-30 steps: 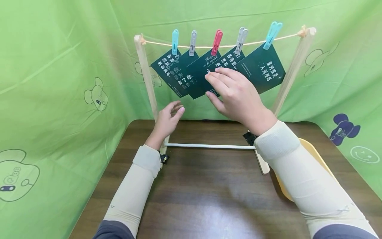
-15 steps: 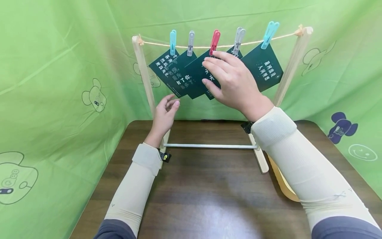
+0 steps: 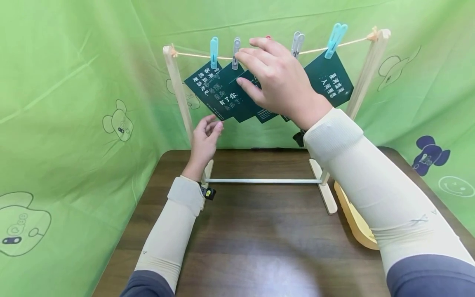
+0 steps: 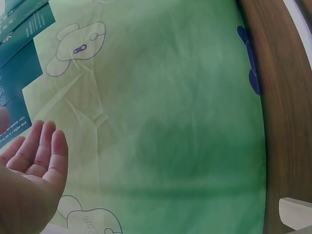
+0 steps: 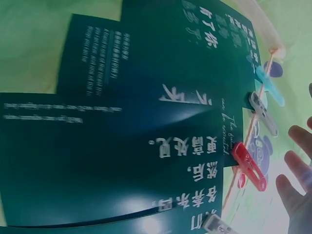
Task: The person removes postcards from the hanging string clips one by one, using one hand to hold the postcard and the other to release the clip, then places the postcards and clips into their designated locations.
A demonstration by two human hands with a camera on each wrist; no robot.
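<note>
- The right hand (image 3: 276, 80) is hovering, fingers loosely spread, at the red clothespin (image 5: 249, 166), holding nothing.
- The left hand (image 3: 204, 142) is waiting open below the dark green cards (image 3: 222, 93).

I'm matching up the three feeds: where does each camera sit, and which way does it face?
Head: looks forward and down at the rack, cards and both forearms.
Left wrist: faces the green cloth past the left hand.
Right wrist: faces the cards up close; only fingers show.
Head and right wrist share the red peg.
</note>
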